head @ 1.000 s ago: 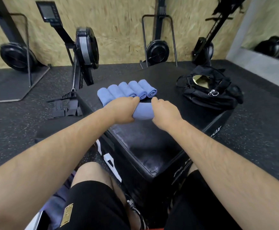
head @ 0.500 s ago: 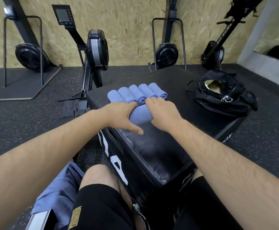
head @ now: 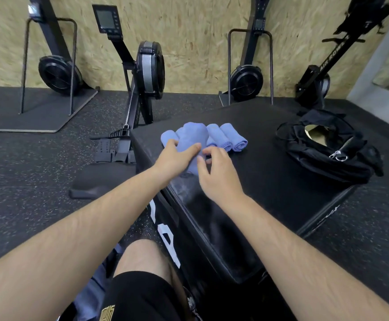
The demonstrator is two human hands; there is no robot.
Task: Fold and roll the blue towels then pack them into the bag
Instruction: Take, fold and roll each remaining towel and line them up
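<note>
Head view, scene read left to right.

The left hand (head: 174,156) is gripping the held roll (head: 192,139), with the thumb lying across its front and the fingers reaching round its left side. The roll's long axis is running near to far, its far end tipping up over the row of rolled towels (head: 228,139) lying on the far part of the box (head: 246,181). One end of that row is showing to the left of the hand and the rest to the right.

The right hand (head: 216,170) is hovering just right of the roll's near end with its fingers curling inward. Motion blur is hiding whether they are pinching the cloth or only brushing it.

The bag (head: 341,163) is sitting well apart on the right side of the box, mouth gaping upward and zip pull hanging at the near lip.

Judgement: the rolling is looking finished and packing is coming next. The bag is lying to the right, so the right hand is nearer to it. The left hand would be crossing over the row to reach it.
</note>
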